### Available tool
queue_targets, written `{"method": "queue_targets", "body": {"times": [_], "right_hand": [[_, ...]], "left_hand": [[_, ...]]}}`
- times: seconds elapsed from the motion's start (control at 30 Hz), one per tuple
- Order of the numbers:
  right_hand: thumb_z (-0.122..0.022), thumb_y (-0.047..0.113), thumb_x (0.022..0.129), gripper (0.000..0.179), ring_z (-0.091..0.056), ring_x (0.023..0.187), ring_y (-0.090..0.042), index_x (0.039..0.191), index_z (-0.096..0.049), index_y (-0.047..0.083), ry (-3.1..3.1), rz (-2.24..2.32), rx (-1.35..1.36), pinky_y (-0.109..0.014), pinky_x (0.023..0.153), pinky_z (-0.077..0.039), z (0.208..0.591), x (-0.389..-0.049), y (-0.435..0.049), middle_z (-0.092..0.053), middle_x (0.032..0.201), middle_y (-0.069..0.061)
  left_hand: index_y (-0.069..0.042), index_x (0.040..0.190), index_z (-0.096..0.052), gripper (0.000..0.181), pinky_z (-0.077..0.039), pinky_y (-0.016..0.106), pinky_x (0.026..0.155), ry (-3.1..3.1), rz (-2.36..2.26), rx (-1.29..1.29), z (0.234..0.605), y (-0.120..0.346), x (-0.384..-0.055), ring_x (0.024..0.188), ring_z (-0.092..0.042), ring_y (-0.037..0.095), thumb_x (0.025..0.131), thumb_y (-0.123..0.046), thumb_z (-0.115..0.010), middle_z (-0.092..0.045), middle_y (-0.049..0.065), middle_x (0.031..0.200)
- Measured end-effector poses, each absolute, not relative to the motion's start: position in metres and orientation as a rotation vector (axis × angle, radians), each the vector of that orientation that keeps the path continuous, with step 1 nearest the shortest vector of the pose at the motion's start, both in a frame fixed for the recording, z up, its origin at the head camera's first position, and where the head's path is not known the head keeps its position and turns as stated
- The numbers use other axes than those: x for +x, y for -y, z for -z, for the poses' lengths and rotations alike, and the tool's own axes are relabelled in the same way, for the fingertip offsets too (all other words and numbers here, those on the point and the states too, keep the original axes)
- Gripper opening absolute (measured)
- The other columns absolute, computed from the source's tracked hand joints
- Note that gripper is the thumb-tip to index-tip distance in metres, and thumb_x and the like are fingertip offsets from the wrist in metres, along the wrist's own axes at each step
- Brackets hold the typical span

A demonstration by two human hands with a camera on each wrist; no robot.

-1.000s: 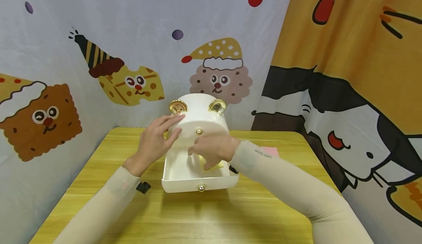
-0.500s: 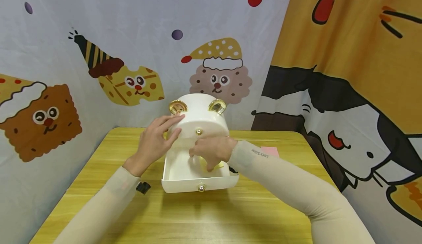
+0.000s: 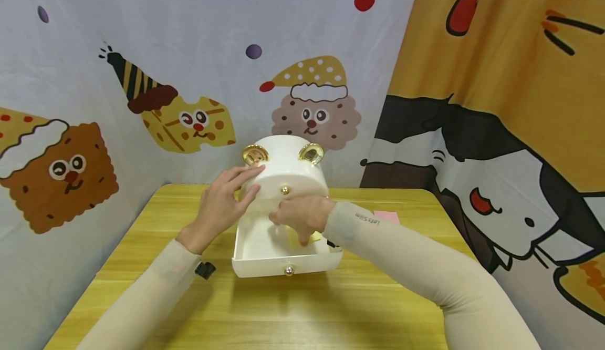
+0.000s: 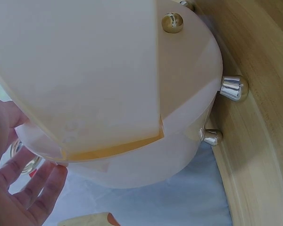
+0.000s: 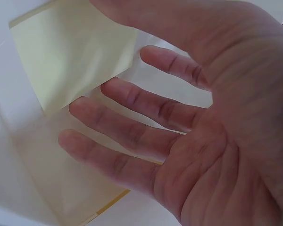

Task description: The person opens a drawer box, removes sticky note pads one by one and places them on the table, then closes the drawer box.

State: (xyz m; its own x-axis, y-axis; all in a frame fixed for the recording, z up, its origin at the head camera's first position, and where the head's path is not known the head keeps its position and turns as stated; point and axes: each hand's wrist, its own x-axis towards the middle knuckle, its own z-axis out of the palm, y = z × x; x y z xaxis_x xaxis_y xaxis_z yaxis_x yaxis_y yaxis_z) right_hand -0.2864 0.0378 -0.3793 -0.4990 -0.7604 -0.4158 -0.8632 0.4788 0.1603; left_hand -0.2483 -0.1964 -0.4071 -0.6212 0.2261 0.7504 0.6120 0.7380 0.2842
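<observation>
A white storage box (image 3: 284, 155) with gold ear-shaped trims stands on the table, its lower drawer (image 3: 260, 267) pulled out toward me. My left hand (image 3: 219, 203) steadies the box's left side, fingers and thumb extended against the shell. Inside the drawer is my right hand (image 3: 302, 216), palm down. In the right wrist view a pale yellow paper square (image 5: 75, 52) lies on the drawer floor, the fingertips (image 5: 80, 106) of that hand right at its edge. The fingers are spread and nearly straight; the thumb's tip is out of that view.
A pink paper square (image 3: 389, 216) lies on the wooden table (image 3: 283, 318) to the right of the box, partly behind my right sleeve. The upper drawer with its gold knob (image 3: 285, 189) is closed. A printed cloth (image 3: 203, 19) hangs behind the table.
My right hand has shifted slightly within the drawer, its thumb a little farther right, and the sleeve has slid slightly left. The left hand and the box stay in place.
</observation>
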Motion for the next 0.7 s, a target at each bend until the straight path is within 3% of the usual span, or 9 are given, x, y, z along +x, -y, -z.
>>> {"method": "queue_targets", "body": {"times": [0.23,0.4,0.7], "right_hand": [[-0.111,0.028,0.08,0.078,-0.078,0.121,-0.019,0.143,-0.066,0.024,-2.436,-0.555,-1.363,-0.034,0.108,-0.065,0.361,-0.271,-0.037,-0.08,0.137,-0.001],[-0.113,0.032,0.077,0.079,-0.079,0.117,-0.017,0.14,-0.065,0.027,-2.427,-0.573,-1.366,-0.033,0.106,-0.066,0.368,-0.279,-0.035,-0.081,0.134,0.001],[-0.105,0.027,0.086,0.067,-0.078,0.109,-0.017,0.138,-0.065,0.022,-2.432,-0.615,-1.399,-0.031,0.096,-0.066,0.349,-0.262,-0.034,-0.081,0.125,0.001]], "left_hand": [[-0.023,0.154,-0.078,0.048,-0.053,0.037,0.06,2.209,0.684,-0.63,0.407,0.195,-0.249,0.105,-0.078,0.032,0.107,-0.018,-0.087,-0.082,0.009,0.144],[-0.022,0.154,-0.078,0.047,-0.054,0.038,0.06,2.217,0.688,-0.629,0.407,0.196,-0.249,0.104,-0.077,0.031,0.108,-0.018,-0.086,-0.081,0.009,0.144],[-0.022,0.155,-0.078,0.047,-0.058,0.042,0.063,2.231,0.69,-0.625,0.406,0.197,-0.248,0.112,-0.079,0.034,0.108,-0.02,-0.086,-0.081,0.009,0.145]]}}
